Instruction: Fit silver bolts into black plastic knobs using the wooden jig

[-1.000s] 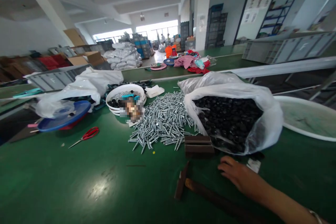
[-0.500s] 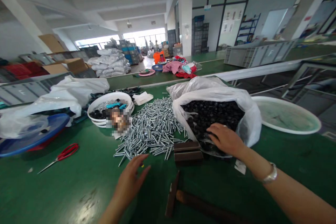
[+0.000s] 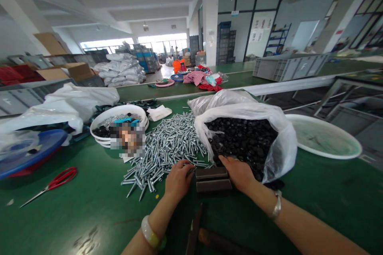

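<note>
My left hand [image 3: 178, 180] is at the right edge of a heap of silver bolts [image 3: 167, 139], its thumb and fingertips closed together on a bolt that is mostly hidden. On the other side of a grooved dark metal block [image 3: 213, 185], my right hand [image 3: 239, 173] reaches past the block's right end. Its fingers are pinched at the near lip of a clear plastic bag [image 3: 283, 143] full of small black parts [image 3: 242, 135]; what they hold is too small to make out. A hammer [image 3: 196, 229] with a wooden handle lies in front of the block.
Red-handled scissors [image 3: 61, 178] lie at left, near a blue tray [image 3: 48, 147]. White tubs [image 3: 92, 137] with small parts stand behind, partly covered by a blurred patch. A white round tray [image 3: 329, 137] is at right. Beyond the green table stands a grey crate [image 3: 287, 69].
My left hand has moved forward and right to the bolts, and its fingers have closed. My right hand has come down and left from over the bag to beside the block.
</note>
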Available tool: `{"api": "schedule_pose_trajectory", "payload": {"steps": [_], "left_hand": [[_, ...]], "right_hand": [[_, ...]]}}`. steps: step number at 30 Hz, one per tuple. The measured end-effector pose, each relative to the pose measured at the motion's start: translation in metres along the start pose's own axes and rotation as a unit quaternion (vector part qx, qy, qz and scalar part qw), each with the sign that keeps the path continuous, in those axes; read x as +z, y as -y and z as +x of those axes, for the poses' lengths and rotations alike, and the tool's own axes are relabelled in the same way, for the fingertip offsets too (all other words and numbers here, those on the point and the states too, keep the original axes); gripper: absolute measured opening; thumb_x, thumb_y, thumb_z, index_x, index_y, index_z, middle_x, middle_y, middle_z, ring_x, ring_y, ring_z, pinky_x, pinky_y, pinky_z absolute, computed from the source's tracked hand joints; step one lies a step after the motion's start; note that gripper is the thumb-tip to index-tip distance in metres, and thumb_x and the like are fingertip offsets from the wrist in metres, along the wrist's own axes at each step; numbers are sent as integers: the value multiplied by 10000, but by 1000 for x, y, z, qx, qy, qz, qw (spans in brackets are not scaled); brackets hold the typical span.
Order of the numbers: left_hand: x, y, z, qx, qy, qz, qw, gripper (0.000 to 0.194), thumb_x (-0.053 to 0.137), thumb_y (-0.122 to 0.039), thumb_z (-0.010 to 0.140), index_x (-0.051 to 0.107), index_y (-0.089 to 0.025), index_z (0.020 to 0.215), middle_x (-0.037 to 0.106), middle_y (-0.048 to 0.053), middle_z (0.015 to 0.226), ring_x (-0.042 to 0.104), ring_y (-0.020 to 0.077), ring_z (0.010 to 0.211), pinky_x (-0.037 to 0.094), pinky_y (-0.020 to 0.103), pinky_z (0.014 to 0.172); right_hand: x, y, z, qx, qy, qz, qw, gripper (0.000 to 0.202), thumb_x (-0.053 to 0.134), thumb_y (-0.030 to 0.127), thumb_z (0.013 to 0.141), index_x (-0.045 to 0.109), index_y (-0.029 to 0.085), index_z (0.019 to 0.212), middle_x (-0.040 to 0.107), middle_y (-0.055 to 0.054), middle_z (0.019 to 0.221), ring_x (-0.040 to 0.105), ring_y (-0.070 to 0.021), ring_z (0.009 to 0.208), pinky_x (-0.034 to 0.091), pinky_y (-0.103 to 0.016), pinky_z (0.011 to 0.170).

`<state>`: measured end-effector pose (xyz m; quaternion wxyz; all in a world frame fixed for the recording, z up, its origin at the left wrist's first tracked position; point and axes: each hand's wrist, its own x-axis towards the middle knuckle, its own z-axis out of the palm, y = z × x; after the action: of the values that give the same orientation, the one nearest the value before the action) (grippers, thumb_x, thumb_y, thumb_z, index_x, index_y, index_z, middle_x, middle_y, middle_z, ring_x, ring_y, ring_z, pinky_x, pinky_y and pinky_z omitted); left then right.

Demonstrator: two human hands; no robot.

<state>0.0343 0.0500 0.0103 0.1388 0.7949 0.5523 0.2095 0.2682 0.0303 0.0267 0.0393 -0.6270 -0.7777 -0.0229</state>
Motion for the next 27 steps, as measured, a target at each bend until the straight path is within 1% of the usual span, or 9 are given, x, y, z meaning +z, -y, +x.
{"api": "schedule_pose_trajectory", "payload": {"steps": [3, 5, 8, 12, 15, 18, 21, 24, 27], "left_hand": [[-1, 0, 9, -2, -46, -91, 995, 212, 527, -261, 799, 647, -217, 968, 582, 57, 1077, 539, 193, 995, 439, 335, 854], [0, -1, 17, 13, -59, -155, 986, 207, 523, -271, 796, 645, -206, 950, 612, 56, 1023, 567, 178, 905, 464, 315, 795], [5, -6, 30, 21, -24, -236, 971, 227, 542, -275, 774, 647, -199, 960, 652, 42, 953, 567, 143, 703, 473, 284, 704], [17, -11, 45, -14, 21, -327, 945, 280, 548, -296, 761, 646, -166, 989, 679, 40, 848, 547, 130, 605, 454, 255, 613], [27, -9, 47, -20, 27, -350, 936, 303, 545, -307, 764, 644, -148, 1002, 675, 45, 795, 548, 134, 587, 438, 245, 576], [32, -3, 43, -2, -1, -322, 947, 265, 552, -293, 765, 660, -172, 973, 673, 52, 833, 576, 159, 671, 447, 263, 641], [33, 1, 38, 16, -9, -305, 952, 228, 526, -283, 788, 662, -204, 953, 672, 52, 890, 596, 179, 764, 453, 276, 704], [33, 2, 35, 28, -4, -298, 954, 218, 502, -273, 807, 657, -209, 946, 670, 53, 909, 599, 185, 812, 452, 284, 742], [32, 1, 36, 30, 1, -294, 955, 216, 490, -266, 817, 655, -203, 941, 667, 54, 909, 600, 184, 825, 450, 285, 758]], "right_hand": [[4, -2, 16, 4, -31, 6, 999, 331, 385, 260, 891, 512, 219, 1194, 648, -86, 917, 631, -192, 788, 464, -267, 640], [4, -11, 28, 19, -62, 10, 998, 363, 349, 247, 903, 481, 190, 1237, 639, -103, 976, 615, -194, 860, 464, -280, 709], [1, -32, 47, 38, -100, 21, 994, 378, 367, 250, 894, 481, 165, 1244, 617, -107, 1085, 583, -187, 950, 445, -282, 808], [-6, -73, 73, 77, -130, 23, 988, 342, 404, 229, 866, 559, 143, 1158, 609, -111, 1119, 532, -210, 1048, 386, -317, 921], [-5, -105, 94, 124, -129, 23, 984, 367, 445, 248, 840, 555, 108, 1161, 581, -149, 1164, 496, -257, 1106, 367, -369, 942], [3, -124, 115, 169, -120, 37, 978, 457, 420, 334, 858, 488, 81, 1232, 541, -173, 1226, 472, -273, 1143, 364, -387, 947], [10, -127, 138, 202, -112, 60, 971, 557, 373, 456, 864, 454, 79, 1265, 509, -173, 1267, 440, -283, 1182, 346, -389, 967], [9, -119, 164, 227, -109, 81, 964, 639, 302, 553, 854, 422, 110, 1299, 476, -165, 1301, 412, -312, 1203, 330, -448, 969], [1, -110, 187, 203, -97, 102, 969, 597, 276, 551, 860, 430, 184, 1304, 509, -113, 1279, 422, -292, 1197, 311, -460, 980]]}}
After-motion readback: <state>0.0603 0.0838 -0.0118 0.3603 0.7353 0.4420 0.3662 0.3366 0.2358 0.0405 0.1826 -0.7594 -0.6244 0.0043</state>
